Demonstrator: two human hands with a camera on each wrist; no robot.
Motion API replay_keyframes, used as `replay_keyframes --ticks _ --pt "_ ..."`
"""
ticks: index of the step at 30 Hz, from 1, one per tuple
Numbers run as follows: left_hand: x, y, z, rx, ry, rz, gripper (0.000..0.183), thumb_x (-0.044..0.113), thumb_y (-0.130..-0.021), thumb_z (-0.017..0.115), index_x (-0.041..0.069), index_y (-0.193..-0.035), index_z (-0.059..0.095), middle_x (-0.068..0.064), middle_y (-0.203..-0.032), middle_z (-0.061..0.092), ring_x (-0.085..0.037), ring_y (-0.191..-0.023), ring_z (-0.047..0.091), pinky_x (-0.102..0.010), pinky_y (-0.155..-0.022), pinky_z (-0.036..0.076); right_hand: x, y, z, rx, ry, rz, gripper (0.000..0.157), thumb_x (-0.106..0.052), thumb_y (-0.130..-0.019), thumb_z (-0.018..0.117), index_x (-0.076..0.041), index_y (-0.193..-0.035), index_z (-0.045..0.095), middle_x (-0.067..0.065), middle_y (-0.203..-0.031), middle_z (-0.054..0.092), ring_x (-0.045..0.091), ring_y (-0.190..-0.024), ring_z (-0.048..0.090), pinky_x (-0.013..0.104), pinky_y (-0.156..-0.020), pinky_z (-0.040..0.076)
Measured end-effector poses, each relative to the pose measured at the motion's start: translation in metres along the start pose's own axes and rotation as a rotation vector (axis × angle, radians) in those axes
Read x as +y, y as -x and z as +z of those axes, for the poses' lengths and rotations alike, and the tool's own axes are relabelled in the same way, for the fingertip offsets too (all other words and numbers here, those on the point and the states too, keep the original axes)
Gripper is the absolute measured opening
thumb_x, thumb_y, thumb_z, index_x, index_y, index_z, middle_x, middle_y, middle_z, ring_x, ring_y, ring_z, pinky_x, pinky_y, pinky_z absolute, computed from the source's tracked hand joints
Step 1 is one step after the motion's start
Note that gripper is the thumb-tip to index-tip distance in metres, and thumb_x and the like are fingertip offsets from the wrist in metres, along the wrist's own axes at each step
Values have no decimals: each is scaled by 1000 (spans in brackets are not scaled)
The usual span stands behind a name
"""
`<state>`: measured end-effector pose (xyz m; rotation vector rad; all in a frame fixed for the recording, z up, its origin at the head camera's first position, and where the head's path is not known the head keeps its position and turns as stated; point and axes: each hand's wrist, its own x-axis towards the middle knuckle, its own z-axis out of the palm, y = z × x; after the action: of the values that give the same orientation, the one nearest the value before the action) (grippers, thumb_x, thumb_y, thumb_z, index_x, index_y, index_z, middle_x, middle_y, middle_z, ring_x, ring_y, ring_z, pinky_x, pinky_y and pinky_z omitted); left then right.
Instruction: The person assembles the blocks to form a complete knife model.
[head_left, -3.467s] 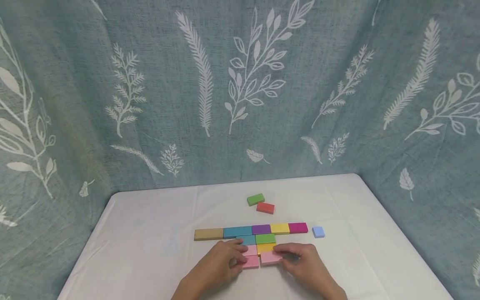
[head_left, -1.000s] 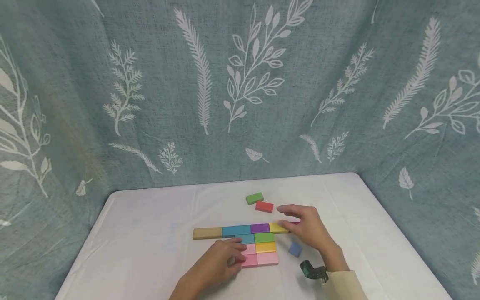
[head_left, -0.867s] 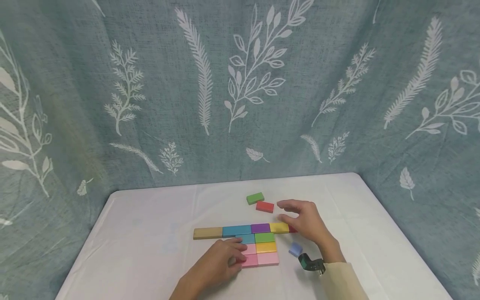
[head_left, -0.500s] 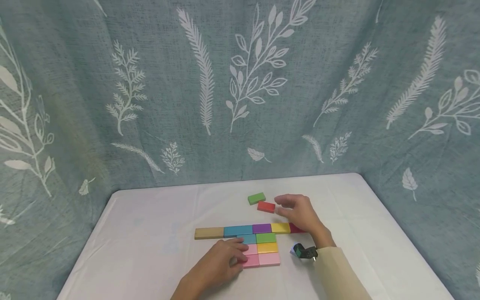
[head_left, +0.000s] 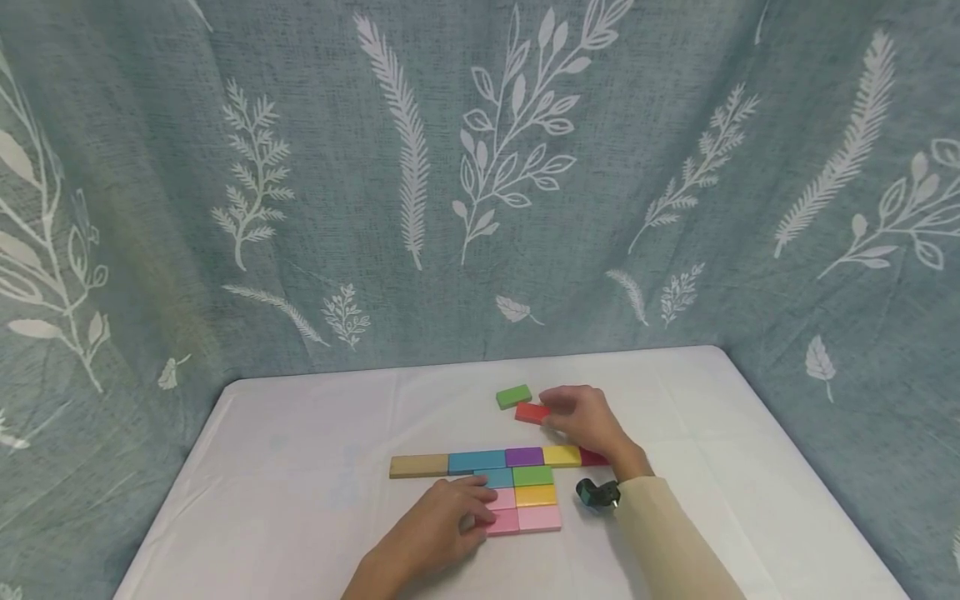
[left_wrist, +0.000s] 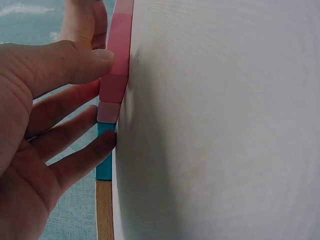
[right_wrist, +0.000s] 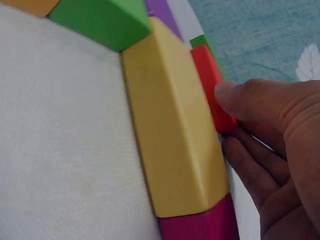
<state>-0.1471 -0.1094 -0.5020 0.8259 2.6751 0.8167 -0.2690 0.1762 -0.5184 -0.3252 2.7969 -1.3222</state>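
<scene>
My right hand pinches the right end of a red block; the right wrist view shows the thumb on its face. A green block lies just behind the red one. My left hand rests with spread fingers against the left side of the laid-out blocks. Its thumb touches the dark pink block in the left wrist view. Beside it lie light pink, orange-yellow, green and teal blocks, packed in two columns.
Behind the columns runs a row of wooden, blue, purple, yellow and magenta blocks. My right forearm partly covers the magenta one. A wrist camera hides most of a small blue block. A patterned curtain hangs behind the white table.
The right hand has left the light pink block, now flush in the front row, and moved back and left onto the red block. The small blue block has shifted nearer. The left hand stays.
</scene>
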Motion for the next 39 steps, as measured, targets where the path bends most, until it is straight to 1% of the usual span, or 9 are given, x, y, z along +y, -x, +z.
replay_keyframes --ticks 4,10,13,16,21,29,35,39 --pt "0 -1 0 -1 -1 -2 16 22 -96 85 24 -112 88 9 -137 77 -24 -143 65 -52 -118 55 1 -1 2 1 11 0 39 -3 -91 83 -9 -130 80 5 -128 81 29 -126 74 53 -113 60" --pt "-1 -1 2 2 8 3 15 21 -96 85 24 -111 88 9 -136 77 -24 -143 65 -52 -119 55 1 0 1 -9 47 9 37 -4 -92 83 -12 -128 81 3 -127 81 28 -127 74 52 -114 59" --pt "0 -2 2 0 3 9 15 22 -96 85 25 -111 88 9 -137 77 -25 -143 65 -52 -119 54 1 3 -2 10 60 -9 36 -3 -93 81 -11 -128 81 4 -128 81 29 -128 73 53 -115 58" --pt "-1 -2 2 2 -2 18 15 21 -96 85 24 -111 88 9 -137 77 -24 -143 65 -53 -119 54 -1 10 -7 40 70 -15 37 -6 -95 80 -11 -132 80 5 -130 80 30 -131 72 54 -115 58" --pt "-1 -2 2 10 1 24 16 20 -96 85 23 -111 88 8 -136 78 -25 -142 65 -52 -119 55 -5 30 -19 76 67 -36 37 -8 -99 79 -9 -136 77 7 -134 79 32 -131 72 54 -113 59" --pt "-2 0 1 7 -3 23 16 20 -97 84 23 -112 88 8 -136 77 -25 -143 64 -53 -119 54 -3 76 -36 119 28 11 38 -6 -96 83 -11 -133 78 6 -130 81 30 -127 75 49 -108 62" --pt "-3 1 0 28 -23 46 16 19 -96 85 23 -111 88 9 -136 78 -25 -142 65 -55 -120 54 4 105 -47 143 57 -2 38 -3 -93 85 -10 -130 80 3 -126 82 27 -123 77 43 -105 64" --pt "-4 1 2 39 -22 53 16 17 -96 84 21 -111 88 8 -135 78 -25 -142 65 -55 -120 54 9 117 -55 157 91 -8 38 -2 -92 85 -11 -129 81 -1 -124 82 25 -121 78 41 -102 66"
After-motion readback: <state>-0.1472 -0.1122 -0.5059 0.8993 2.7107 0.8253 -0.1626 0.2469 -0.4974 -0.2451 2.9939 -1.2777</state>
